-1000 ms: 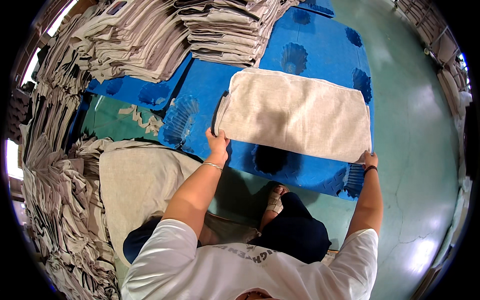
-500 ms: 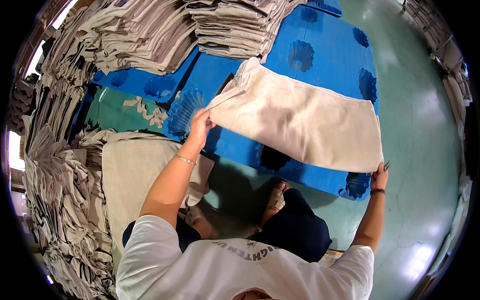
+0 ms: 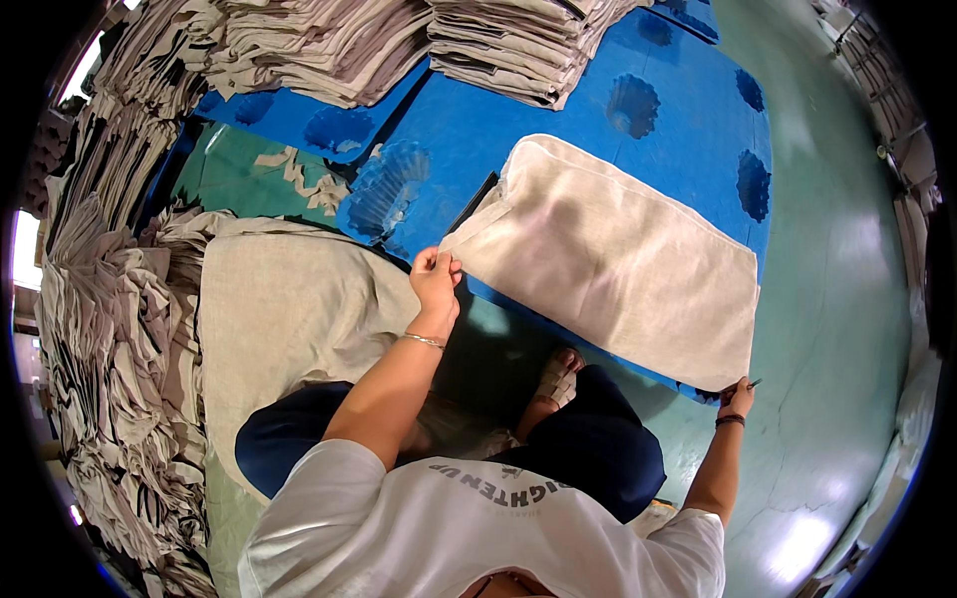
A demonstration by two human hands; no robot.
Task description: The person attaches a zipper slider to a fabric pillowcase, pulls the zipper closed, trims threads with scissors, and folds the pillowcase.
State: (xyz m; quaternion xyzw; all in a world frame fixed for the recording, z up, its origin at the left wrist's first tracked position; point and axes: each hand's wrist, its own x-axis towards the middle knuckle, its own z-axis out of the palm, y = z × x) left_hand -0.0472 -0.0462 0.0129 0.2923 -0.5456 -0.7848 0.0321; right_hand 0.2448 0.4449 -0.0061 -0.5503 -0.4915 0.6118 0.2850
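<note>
A folded beige cloth piece (image 3: 608,264) is stretched between my two hands, over a blue plastic pallet (image 3: 688,140). My left hand (image 3: 437,286) pinches its near left corner, fingers closed on the edge. At the near right corner my right hand (image 3: 736,401) grips the cloth. A small dark pointed object (image 3: 755,383) sticks out from these fingers; its kind is too small to tell. Creases and soft shadows show across the cloth, and its far edge has a rounded corner. A dark strip (image 3: 474,211) shows beside its left end.
Stacks of folded beige cloth (image 3: 513,50) stand at the far side of the pallet. A loose heap of cloth (image 3: 130,389) lies along the left, beside a spread beige sheet (image 3: 289,299). Cloth scraps (image 3: 314,189) rest on the green floor (image 3: 827,299).
Both hands have come nearer to my body with the cloth, which now lies flatter and lower over the pallet's near edge. My left hand has also shifted right.
</note>
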